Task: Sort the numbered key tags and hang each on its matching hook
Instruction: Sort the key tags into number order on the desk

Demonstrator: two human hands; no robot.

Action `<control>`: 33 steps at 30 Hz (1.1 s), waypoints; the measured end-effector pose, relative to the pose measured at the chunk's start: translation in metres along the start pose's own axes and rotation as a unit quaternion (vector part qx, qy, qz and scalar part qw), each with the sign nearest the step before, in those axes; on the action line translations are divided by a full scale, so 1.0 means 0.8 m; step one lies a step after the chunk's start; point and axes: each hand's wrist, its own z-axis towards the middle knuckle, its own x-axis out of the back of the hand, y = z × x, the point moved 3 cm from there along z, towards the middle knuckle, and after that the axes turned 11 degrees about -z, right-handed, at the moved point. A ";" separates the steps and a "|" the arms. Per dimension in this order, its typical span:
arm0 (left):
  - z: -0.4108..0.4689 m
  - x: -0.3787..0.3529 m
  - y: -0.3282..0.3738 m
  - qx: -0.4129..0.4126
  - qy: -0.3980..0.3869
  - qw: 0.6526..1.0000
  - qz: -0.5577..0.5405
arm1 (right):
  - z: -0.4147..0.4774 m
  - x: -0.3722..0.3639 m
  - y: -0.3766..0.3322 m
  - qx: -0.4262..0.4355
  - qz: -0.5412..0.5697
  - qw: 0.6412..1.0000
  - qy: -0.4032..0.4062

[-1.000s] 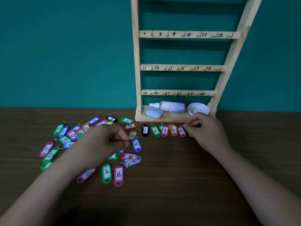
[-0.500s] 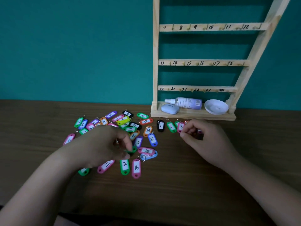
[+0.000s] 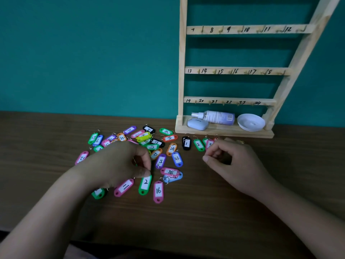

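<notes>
Head view: person's two bare hands over a brown table, teal wall behind.
L hand: knuckles up over the loose pile, fingers curled in, thumb tip touching top edge of green tag "2". A key ring shows inside the curl; can't tell if it's gripped.
R hand: fingers curled, thumb + forefinger tips together, no tag seen btwn them. Sits just R of pink tag "3", covering the rest of that row.
Sorted row: black tag "1", green row tag "2", then pink "3", lying side by side on table just in front of rack base, rings toward the rack.
Loose pile: mixed colours, scattered L of the row. Readable: pink "11", pink "16", blue "23", orange "24".
Rack: wooden, upright vs wall, rails marked 7-12, 13-18, 19-24 w/ small hooks.
Rack base: spray bottle on its side, pale blue case in front of it, white dish at R.
</notes>
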 end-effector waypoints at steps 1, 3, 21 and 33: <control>0.000 0.001 0.002 -0.006 0.009 1.000 -0.013 | -0.001 0.001 -0.004 0.004 0.004 1.000 0.006; -0.001 0.002 0.008 -0.019 0.021 0.999 -0.046 | -0.005 -0.001 -0.017 0.016 0.017 1.000 0.012; -0.001 -0.020 0.052 -0.082 0.179 0.963 -0.182 | 0.003 -0.054 -0.074 0.004 0.170 0.985 0.006; 0.007 -0.018 0.019 -0.064 0.191 0.974 -0.100 | 0.049 -0.020 -0.011 -0.099 0.082 0.990 0.062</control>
